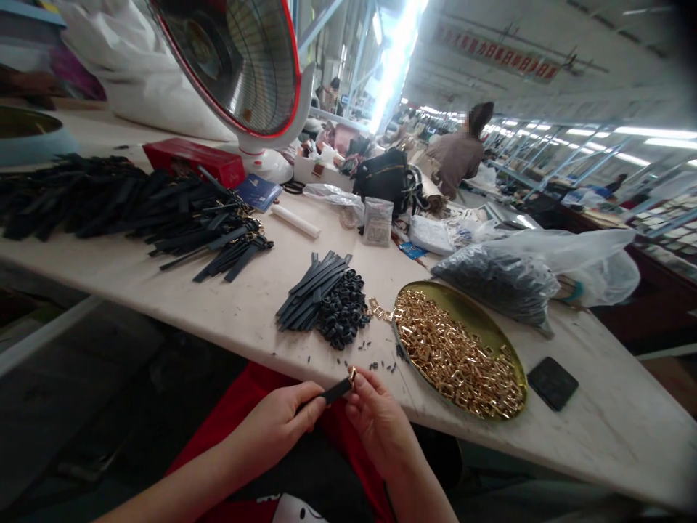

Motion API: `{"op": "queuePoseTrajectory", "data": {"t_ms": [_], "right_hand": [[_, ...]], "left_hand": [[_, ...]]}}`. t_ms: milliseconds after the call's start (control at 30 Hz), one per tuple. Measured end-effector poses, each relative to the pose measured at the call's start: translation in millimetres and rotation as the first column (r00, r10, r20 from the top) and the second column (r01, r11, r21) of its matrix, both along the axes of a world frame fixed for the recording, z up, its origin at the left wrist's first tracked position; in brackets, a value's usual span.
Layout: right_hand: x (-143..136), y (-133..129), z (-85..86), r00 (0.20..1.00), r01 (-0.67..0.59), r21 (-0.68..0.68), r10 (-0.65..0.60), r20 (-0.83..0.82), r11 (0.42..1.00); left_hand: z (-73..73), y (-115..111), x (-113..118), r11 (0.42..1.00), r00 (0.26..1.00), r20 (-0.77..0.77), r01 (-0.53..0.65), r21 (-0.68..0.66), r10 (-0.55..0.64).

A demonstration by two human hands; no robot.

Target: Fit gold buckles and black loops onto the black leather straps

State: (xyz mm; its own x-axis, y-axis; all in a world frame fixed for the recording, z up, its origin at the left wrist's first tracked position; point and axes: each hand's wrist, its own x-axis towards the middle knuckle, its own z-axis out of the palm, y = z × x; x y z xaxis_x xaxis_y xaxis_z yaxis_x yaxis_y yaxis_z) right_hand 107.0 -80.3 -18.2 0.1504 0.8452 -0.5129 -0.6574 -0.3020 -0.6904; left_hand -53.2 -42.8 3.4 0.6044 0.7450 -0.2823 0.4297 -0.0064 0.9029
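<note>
My left hand (291, 414) pinches a short dark strap (337, 391) between thumb and fingers, just off the table's near edge. At the strap's far end, my right hand (375, 414) is closed on a small gold buckle (352, 375), which touches the strap; whether the strap passes through it I cannot tell. Beyond my hands lies a stack of dark straps (310, 294) beside a heap of small black loops (343, 309). To the right, a round tray (462, 305) holds a great many gold buckles (451, 356), and a few more lie loose by its left rim.
Finished-looking straps with gold fittings (218, 232) pile up at the left. A heater with a red rim (297, 87) stands behind them near a red box (190, 161). A dark phone-like slab (552, 383) and a plastic bag (501, 280) lie right. A person (457, 156) is further back.
</note>
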Motion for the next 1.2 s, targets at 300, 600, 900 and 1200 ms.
{"op": "queuePoseTrajectory", "data": {"t_ms": [300,600,900,1200], "right_hand": [[-13.4,-14.7,-16.3,0.898,-0.125,0.164,0.041,0.438,0.978],[-8.3,0.0,-19.0,0.897,-0.183,0.038,0.151,0.416,0.982],[1.4,10.4,-19.1,0.675,-0.215,-0.015,0.16,0.72,0.976],[2.5,8.9,-23.0,0.642,-0.222,0.021,0.13,0.756,0.975]], "left_hand": [[-0.1,3.7,9.2,0.99,0.996,0.078,-0.032,-0.136,0.043],[-13.1,13.7,20.6,0.913,0.988,0.039,-0.122,-0.389,0.148],[-25.0,20.8,27.5,0.936,0.984,0.097,-0.113,-0.332,0.153],[-21.8,16.5,30.8,0.947,0.978,0.093,-0.155,-0.281,0.188]]}}
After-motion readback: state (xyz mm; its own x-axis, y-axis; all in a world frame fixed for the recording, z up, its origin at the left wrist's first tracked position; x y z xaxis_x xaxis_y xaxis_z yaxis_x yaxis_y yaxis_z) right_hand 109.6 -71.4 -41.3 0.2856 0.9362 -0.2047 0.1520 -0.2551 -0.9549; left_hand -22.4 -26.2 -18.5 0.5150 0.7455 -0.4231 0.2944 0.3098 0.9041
